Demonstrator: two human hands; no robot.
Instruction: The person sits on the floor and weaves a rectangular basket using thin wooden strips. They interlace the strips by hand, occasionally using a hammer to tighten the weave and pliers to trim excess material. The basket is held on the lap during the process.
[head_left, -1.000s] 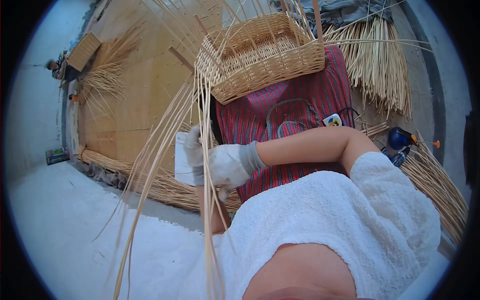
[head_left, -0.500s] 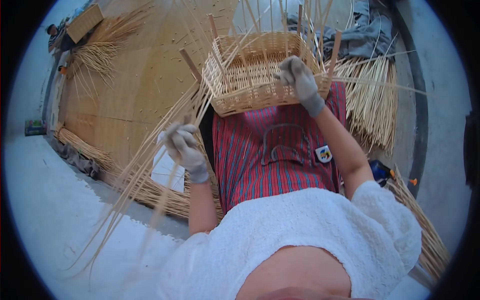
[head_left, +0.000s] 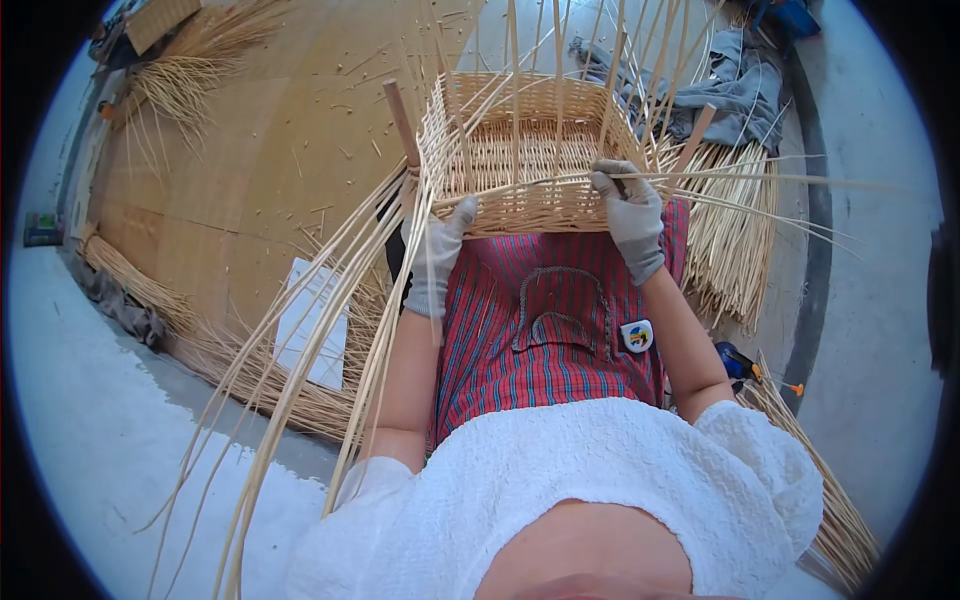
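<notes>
A pale, half-woven wicker basket [head_left: 540,213] rests against my lap, its rectangular hollow facing me. Upright stakes rise from its sides, and long loose strands [head_left: 330,285] trail from its left corner. My left hand [head_left: 437,250], in a grey-white glove, grips the near left corner, thumb on the near wall and the other fingers partly hidden behind strands. At the near right rim, my gloved right hand [head_left: 634,222] pinches a long wicker strand [head_left: 720,177] whose free end reaches out to the right. Wooden posts [head_left: 401,122] stand at the basket's corners.
Bundles of cut wicker [head_left: 735,235] lie on the right under a grey cloth [head_left: 735,85]. More wicker lies at far left and lower left beside a white sheet [head_left: 312,330]. A blue tool with an orange tip [head_left: 738,362] is near my right elbow. Scraps dot the board [head_left: 270,190].
My left hand has moved up and right from the loose strands to the basket's near left corner. My right hand has lowered onto the near right rim, now with a strand between its fingers.
</notes>
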